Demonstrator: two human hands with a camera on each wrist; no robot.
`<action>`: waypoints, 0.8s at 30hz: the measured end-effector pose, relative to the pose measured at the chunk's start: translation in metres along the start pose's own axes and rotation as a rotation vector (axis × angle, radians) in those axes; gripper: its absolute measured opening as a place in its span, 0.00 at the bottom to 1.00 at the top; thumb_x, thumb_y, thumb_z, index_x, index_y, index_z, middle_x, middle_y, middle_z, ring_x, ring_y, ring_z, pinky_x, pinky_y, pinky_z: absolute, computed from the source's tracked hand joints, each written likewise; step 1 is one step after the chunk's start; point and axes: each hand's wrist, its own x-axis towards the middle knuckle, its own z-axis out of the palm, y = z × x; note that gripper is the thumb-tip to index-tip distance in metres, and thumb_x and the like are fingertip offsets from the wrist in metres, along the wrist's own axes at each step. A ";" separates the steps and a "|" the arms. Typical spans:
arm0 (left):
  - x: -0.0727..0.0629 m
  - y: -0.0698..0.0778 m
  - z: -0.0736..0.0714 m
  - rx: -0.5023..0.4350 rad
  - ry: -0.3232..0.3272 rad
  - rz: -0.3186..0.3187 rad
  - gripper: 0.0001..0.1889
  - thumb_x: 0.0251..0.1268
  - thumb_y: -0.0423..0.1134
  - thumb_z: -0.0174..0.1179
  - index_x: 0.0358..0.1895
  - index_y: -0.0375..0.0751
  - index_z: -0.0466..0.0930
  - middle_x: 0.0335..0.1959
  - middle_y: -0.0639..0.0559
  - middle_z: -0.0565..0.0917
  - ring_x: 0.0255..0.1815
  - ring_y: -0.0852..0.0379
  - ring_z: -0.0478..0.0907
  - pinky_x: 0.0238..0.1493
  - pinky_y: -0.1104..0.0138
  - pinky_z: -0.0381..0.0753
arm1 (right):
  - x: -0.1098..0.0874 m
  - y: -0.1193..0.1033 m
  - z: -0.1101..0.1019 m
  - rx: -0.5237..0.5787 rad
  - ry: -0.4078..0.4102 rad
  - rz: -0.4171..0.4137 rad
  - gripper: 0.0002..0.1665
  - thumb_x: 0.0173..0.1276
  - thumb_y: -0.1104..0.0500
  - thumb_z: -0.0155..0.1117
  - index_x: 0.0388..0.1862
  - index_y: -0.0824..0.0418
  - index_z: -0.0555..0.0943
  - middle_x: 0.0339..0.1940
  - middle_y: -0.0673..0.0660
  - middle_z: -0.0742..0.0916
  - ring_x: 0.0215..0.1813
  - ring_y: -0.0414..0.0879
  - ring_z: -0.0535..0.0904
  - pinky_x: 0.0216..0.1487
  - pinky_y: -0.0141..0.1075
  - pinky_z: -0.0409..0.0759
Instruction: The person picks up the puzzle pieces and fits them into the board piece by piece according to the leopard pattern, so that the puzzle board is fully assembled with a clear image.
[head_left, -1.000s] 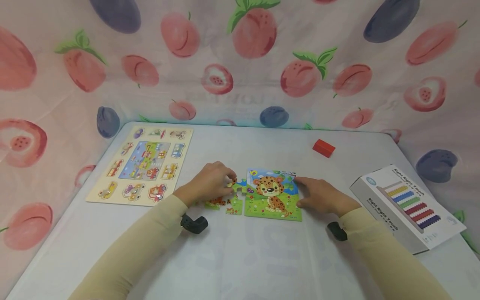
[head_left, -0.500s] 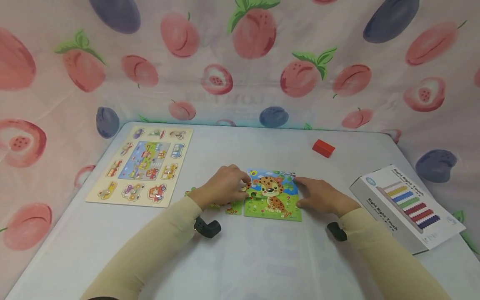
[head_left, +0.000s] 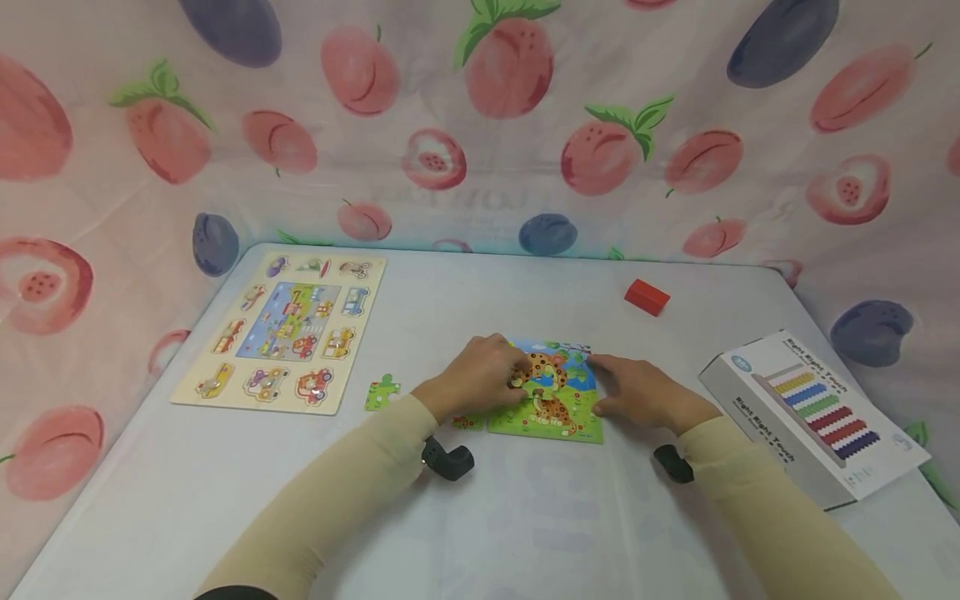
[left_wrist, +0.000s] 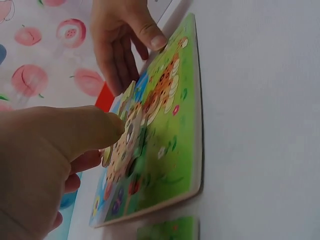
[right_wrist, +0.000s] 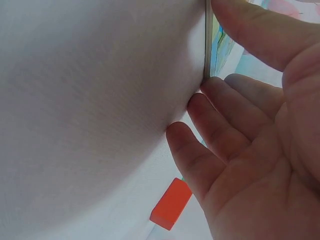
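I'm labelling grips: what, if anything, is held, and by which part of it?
The left hand pinches a puzzle piece by the side nearest that hand; the exact spot is hidden. The right hand rests against the leopard board.

- "Right Right Touch" runs in dark type across the top face of a white box at the right of the counter.
- The same words, "Right Right Touch," repeat on the box's shaded side panel, with finer print beside them too small to read.
- A round blue emblem marks the top face's corner, its detail too small to make out.
- Pale letters resembling "LOWE" show faintly low on the fruit-print curtain, the full word unclear.
- Tiny dark print sits in the leopard puzzle board's lower right corner, illegible at this size.
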 end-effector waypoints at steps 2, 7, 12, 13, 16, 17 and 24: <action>0.003 0.003 0.003 -0.007 -0.012 -0.010 0.18 0.63 0.48 0.68 0.54 0.46 0.86 0.47 0.58 0.85 0.51 0.55 0.74 0.58 0.55 0.69 | 0.000 0.000 0.000 -0.001 -0.002 0.002 0.48 0.63 0.54 0.74 0.78 0.64 0.62 0.75 0.69 0.67 0.75 0.69 0.58 0.69 0.64 0.58; 0.008 0.009 0.010 -0.009 -0.021 -0.009 0.20 0.63 0.49 0.67 0.56 0.46 0.85 0.49 0.57 0.85 0.53 0.54 0.75 0.57 0.56 0.70 | 0.001 0.001 -0.001 0.005 -0.006 -0.001 0.48 0.64 0.54 0.74 0.78 0.63 0.62 0.75 0.68 0.67 0.75 0.69 0.58 0.69 0.64 0.58; 0.014 0.013 0.016 0.033 -0.004 0.001 0.19 0.63 0.49 0.67 0.55 0.48 0.86 0.48 0.58 0.85 0.52 0.54 0.75 0.57 0.56 0.71 | 0.000 0.001 -0.001 0.008 -0.007 -0.014 0.48 0.64 0.54 0.74 0.78 0.64 0.62 0.75 0.68 0.67 0.75 0.69 0.58 0.69 0.64 0.58; 0.015 0.014 0.017 0.039 -0.002 0.002 0.18 0.63 0.50 0.67 0.54 0.48 0.86 0.47 0.59 0.85 0.51 0.55 0.75 0.56 0.57 0.71 | 0.000 0.001 -0.001 0.006 -0.007 -0.018 0.48 0.64 0.54 0.74 0.77 0.64 0.62 0.75 0.69 0.67 0.75 0.69 0.58 0.69 0.64 0.58; 0.019 0.018 0.019 0.035 0.005 -0.002 0.14 0.62 0.49 0.67 0.48 0.50 0.86 0.41 0.61 0.84 0.48 0.56 0.74 0.54 0.58 0.70 | 0.000 0.001 -0.001 0.005 -0.003 -0.022 0.48 0.63 0.54 0.74 0.77 0.64 0.63 0.75 0.69 0.67 0.75 0.69 0.58 0.69 0.63 0.58; 0.021 0.019 0.020 0.033 0.006 -0.003 0.15 0.62 0.49 0.67 0.49 0.50 0.86 0.41 0.61 0.84 0.48 0.56 0.74 0.54 0.58 0.70 | 0.000 0.001 -0.001 0.004 -0.001 -0.025 0.48 0.63 0.54 0.74 0.77 0.65 0.63 0.75 0.69 0.67 0.74 0.69 0.59 0.69 0.63 0.59; 0.027 0.025 0.023 0.040 -0.005 -0.023 0.22 0.63 0.51 0.67 0.58 0.48 0.84 0.50 0.59 0.85 0.51 0.56 0.74 0.55 0.61 0.69 | -0.001 0.001 -0.001 0.004 0.005 -0.024 0.48 0.63 0.54 0.75 0.77 0.65 0.63 0.75 0.69 0.68 0.74 0.69 0.59 0.69 0.63 0.60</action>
